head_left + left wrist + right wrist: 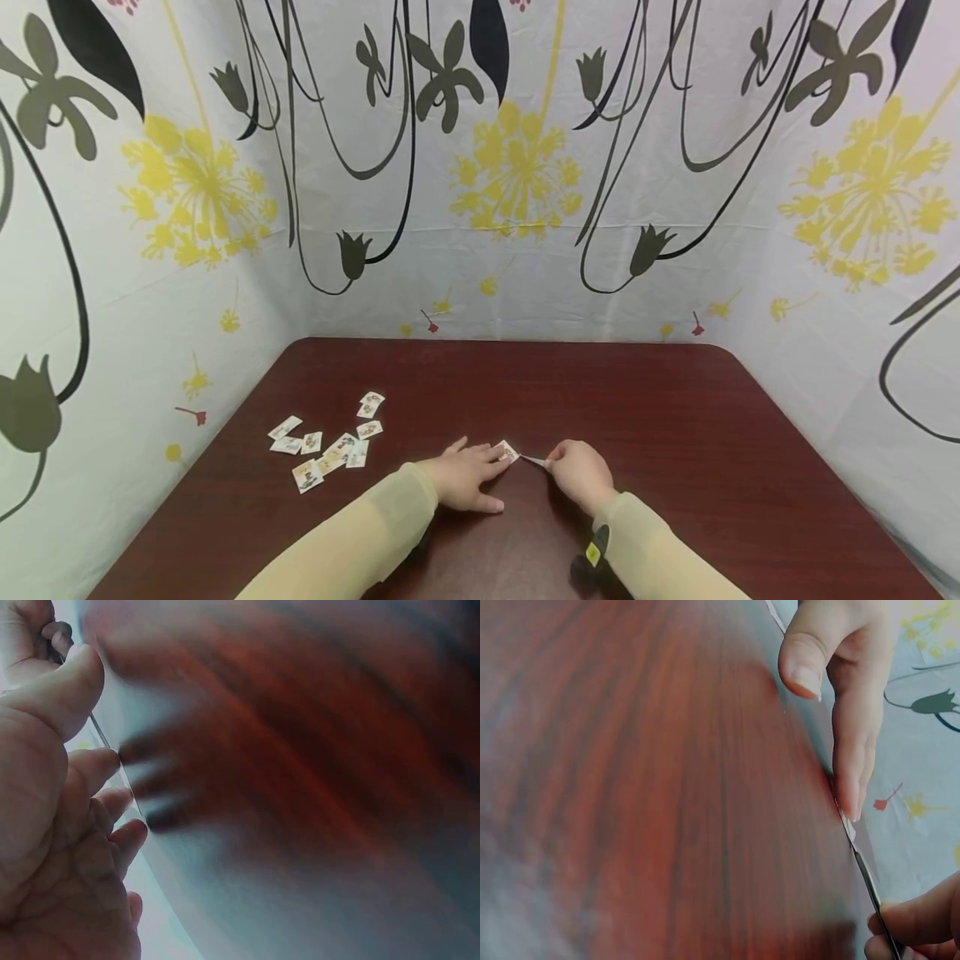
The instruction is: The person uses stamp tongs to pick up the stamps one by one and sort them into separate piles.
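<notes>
My left hand lies with its fingers spread on the table, its fingertips on the edge of a small white card with a printed picture. My right hand pinches a slim pointed metal tool between thumb and fingers. The tool's tip is right at the card's right corner. In the right wrist view the tool runs low along the table toward the left fingertips. Part of the card is hidden under the left fingers.
Several small printed cards lie scattered on the left of the dark red table, some overlapping. Patterned cloth hangs behind the table and along both sides.
</notes>
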Demonstrator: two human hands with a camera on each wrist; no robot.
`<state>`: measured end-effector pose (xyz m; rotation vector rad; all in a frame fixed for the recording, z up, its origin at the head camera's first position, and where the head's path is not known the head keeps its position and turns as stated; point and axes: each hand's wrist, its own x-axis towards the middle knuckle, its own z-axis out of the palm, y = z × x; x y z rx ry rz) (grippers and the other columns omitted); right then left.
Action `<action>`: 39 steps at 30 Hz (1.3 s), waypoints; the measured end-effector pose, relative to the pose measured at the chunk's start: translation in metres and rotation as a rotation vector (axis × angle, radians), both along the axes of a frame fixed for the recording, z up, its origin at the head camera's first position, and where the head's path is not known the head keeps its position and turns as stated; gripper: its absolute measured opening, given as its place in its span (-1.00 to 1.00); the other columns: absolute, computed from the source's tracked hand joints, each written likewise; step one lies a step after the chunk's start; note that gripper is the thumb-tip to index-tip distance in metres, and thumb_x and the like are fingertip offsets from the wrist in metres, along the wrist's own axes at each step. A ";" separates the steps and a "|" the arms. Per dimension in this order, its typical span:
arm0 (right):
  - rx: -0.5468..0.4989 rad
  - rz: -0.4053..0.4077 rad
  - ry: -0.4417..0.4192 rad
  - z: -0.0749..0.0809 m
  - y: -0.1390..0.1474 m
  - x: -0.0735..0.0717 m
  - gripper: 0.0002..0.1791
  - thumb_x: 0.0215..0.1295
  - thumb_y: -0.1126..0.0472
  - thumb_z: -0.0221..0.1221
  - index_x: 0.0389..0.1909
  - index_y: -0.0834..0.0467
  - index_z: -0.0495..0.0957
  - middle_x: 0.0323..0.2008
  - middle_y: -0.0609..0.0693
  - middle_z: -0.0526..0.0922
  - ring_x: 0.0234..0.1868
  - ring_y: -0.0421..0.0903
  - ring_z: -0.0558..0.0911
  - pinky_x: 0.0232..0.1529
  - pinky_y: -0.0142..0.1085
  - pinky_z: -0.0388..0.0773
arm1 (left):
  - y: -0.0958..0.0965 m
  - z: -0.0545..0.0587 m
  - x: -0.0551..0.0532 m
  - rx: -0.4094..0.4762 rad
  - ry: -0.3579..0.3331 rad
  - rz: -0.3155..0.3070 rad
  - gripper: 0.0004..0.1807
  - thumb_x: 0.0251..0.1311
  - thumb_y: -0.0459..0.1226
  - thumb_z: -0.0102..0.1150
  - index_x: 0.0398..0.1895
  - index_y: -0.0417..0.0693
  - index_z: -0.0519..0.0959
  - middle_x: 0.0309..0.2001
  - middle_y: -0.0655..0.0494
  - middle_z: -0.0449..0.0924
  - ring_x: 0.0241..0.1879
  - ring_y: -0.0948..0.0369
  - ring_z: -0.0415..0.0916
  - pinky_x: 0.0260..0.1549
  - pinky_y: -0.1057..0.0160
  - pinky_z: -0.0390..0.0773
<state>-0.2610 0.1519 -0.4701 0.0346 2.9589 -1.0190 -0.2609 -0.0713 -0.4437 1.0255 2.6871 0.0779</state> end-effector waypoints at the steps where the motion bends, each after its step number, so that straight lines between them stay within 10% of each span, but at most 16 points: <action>1: 0.003 0.002 0.000 0.001 0.000 0.001 -0.87 0.22 0.21 0.20 -0.51 0.07 0.61 -0.49 -0.12 0.58 -0.46 -0.14 0.51 -0.39 -0.18 0.45 | 0.000 0.000 0.000 0.001 0.000 -0.006 -0.19 0.25 0.22 0.04 0.49 0.13 0.15 0.49 0.17 0.05 0.46 0.15 -0.01 0.38 -0.09 -0.10; 39: -0.020 0.064 -0.060 0.004 0.001 -0.043 -0.89 0.08 0.26 0.17 -0.55 0.07 0.64 -0.47 -0.12 0.61 -0.44 -0.14 0.50 -0.35 -0.24 0.43 | -0.003 -0.001 -0.003 0.027 -0.009 0.019 -0.19 0.19 0.25 0.08 0.48 0.24 0.18 0.47 0.28 0.08 0.45 0.18 0.01 0.36 -0.15 -0.11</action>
